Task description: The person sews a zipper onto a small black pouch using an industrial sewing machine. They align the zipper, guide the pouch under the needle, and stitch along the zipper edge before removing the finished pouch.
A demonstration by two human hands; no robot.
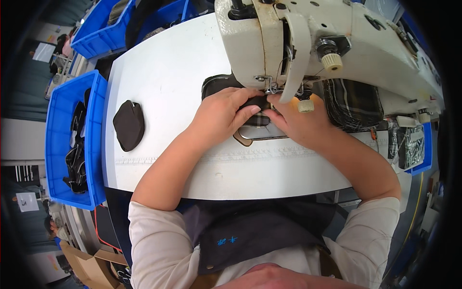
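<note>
Under the needle area of a white sewing machine [250, 53] lies a dark brown fabric piece [215, 85] with a zipper along its curved edge. My left hand [217, 118] is closed on this fabric, thumb and fingers pinching it just left of the presser foot. From the other side my right hand [308, 125] grips its edge close to the needle; machine knobs and a lever cover some of those fingers. A bit of plaid lining [258, 119] shows between the hands. The exact spot under the needle is hidden.
A finished-looking dark pouch [129, 126] rests on the white table [163, 72] at left. A stack of plaid pieces [353, 103] sits right of my right hand. Blue bins [100, 144] with dark pieces flank the table. A ruler strip [231, 155] runs along the near side.
</note>
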